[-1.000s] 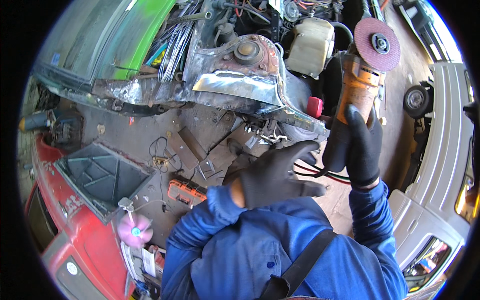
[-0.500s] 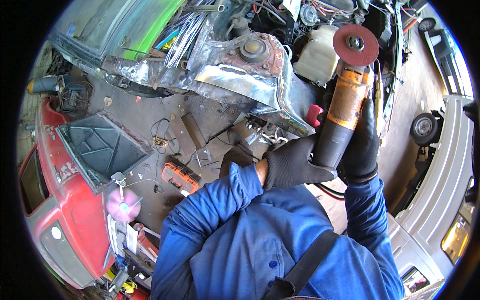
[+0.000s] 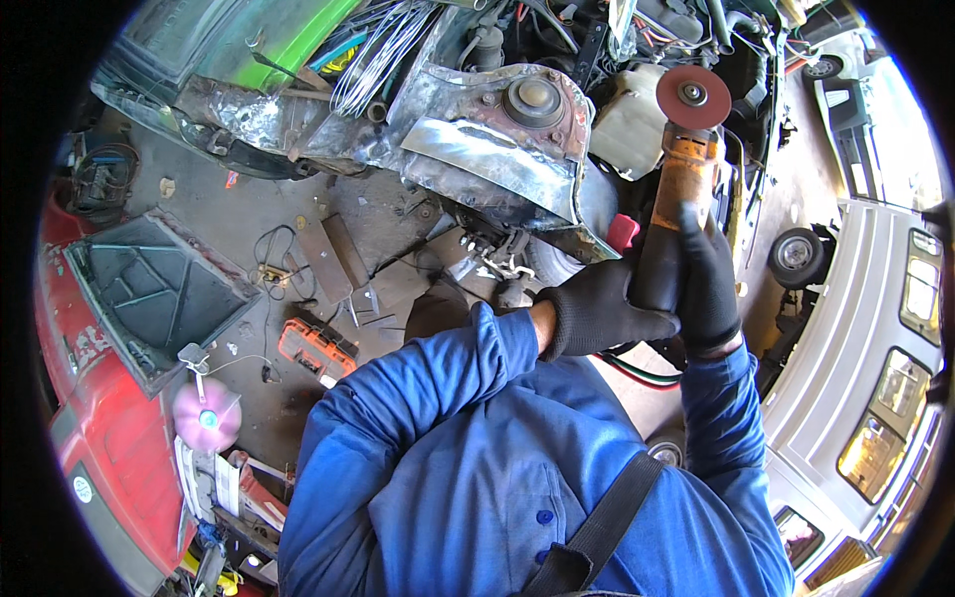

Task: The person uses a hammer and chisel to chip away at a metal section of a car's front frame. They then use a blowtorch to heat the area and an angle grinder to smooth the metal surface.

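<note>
An angle grinder (image 3: pixel 680 184) with a worn orange body, a black rear grip and a dark red disc (image 3: pixel 693 97) points away from me. My left hand (image 3: pixel 604 312), in a black glove, is closed round the rear grip from the left. On the right side, my gloved right hand (image 3: pixel 710 289) wraps the body, its fingers reaching forward over the orange part. The disc hangs in front of a whitish plastic tank (image 3: pixel 631 121) in a car's engine bay. Left of it, a bare metal patch (image 3: pixel 487 166) lies on the inner wing, below a round strut mount (image 3: pixel 534 98).
A dark panel (image 3: pixel 154 298) leans against a red car body (image 3: pixel 124 423) at left. An orange toolbox (image 3: pixel 316 346), cables and metal offcuts (image 3: pixel 331 254) lie on the floor. A fan (image 3: pixel 207 416) stands lower left. A white van (image 3: pixel 846 368) is at right.
The right hand's fingers have slid forward and over the grinder's orange body. The grinder's disc end now appears slightly smaller and further left. My view has shifted a little.
</note>
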### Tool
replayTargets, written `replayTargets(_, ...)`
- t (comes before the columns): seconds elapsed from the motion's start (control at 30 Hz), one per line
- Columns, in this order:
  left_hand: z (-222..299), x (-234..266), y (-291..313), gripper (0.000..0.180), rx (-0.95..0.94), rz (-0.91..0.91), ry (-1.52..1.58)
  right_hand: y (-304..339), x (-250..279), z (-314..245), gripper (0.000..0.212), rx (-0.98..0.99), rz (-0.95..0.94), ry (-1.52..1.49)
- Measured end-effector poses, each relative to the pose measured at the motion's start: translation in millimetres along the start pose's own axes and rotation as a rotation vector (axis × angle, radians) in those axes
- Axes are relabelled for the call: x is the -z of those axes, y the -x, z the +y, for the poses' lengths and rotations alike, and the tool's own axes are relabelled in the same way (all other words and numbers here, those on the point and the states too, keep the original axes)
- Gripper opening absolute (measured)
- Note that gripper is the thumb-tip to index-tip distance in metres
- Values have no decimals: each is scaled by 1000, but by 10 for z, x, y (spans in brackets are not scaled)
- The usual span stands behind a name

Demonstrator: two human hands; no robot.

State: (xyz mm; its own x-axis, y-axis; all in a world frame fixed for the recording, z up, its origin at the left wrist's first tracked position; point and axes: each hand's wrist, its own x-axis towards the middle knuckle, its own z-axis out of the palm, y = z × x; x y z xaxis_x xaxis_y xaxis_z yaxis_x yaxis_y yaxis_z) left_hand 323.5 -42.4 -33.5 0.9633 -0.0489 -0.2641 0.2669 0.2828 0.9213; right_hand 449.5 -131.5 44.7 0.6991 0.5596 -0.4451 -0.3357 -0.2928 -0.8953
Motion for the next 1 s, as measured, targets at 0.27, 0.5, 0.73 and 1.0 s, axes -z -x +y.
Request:
replayTargets(0.27,177,205,387,55,-62,-143,-116,-228,131,-252,51,-21,-183,432)
replayTargets(0.5,-80,466,1166,58,-2,49,-6,-664,254,-353,54,147,-394,768)
replayTargets(0.73,-778,484,1527,70,64,398,-189,-738,44,-233,52,152,-408,736)
replayTargets(1.0,-1386,37,989,71,105,291,-535,-476,-57,44,51,137,-276,285)
